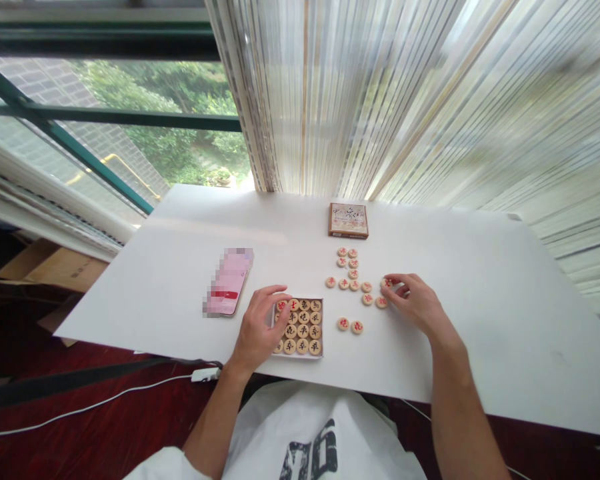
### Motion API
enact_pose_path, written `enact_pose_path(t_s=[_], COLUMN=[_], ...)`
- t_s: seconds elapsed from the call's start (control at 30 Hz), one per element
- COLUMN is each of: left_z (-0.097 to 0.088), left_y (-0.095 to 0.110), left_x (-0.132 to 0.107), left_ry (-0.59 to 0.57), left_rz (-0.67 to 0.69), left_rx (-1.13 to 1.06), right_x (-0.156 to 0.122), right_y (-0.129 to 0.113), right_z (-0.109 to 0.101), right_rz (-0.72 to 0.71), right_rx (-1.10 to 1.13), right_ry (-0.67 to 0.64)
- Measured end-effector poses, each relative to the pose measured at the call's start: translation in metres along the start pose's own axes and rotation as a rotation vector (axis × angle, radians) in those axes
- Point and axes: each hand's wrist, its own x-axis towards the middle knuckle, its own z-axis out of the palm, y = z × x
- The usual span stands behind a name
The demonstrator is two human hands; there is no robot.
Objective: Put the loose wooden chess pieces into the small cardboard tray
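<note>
My right hand (414, 301) pinches a round wooden xiangqi piece with a red character (386, 283) between thumb and fingers, at or just above the tabletop. Over the left side of a shallow open box (323, 333) is my left hand (260, 328), thumb and fingers apart. It hides part of the box's left column. Rows of xiangqi pieces fill the box, mostly with black characters (303, 331). In its top row is a red-marked piece (293, 305). Several loose red-marked pieces (355, 285) lie right of the box, with a separate pair of pieces (350, 325) nearer me.
The box lid (349, 221) with printed characters lies farther back on the white table (460, 267). Left of my left hand is a phone (230, 283) with a pink screen, partly blurred. A curtain (320, 100) and window stand behind the table; a white cable (120, 400) runs below.
</note>
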Motion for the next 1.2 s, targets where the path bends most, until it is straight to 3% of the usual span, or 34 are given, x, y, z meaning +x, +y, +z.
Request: enact_pose_path(t_s=[0.23,0.4,0.5,0.77,0.97,1.2], left_z=[0.002,-0.001,-0.002,0.000,0.003,0.008], left_y=[0.007,0.007,0.012,0.033,0.040,0.035], left_x=[-0.002,-0.005,-0.006,-0.016,-0.022,-0.023], left_ry=[0.017,0.054,0.031,-0.258,-0.358,-0.309], left_rz=[0.031,0.018,-0.032,-0.247,-0.370,-0.468], left_rx=[-0.040,-0.053,-0.118,-0.415,-0.605,-0.688], right_x=[-0.001,-0.028,-0.049,-0.087,-0.098,-0.103], right_y=[-0.002,-0.027,-0.053,-0.110,-0.119,-0.123], right_z=[-0.010,-0.012,-0.003,0.033,0.051,0.059], right_rz=[-0.006,-0.064,-0.135,-0.388,-0.495,-0.546], right_rx=[0.050,0.278,0.376,0.449,0.403,0.397], right_ry=[0.037,0.038,-0.006,-0.073,-0.099,-0.115])
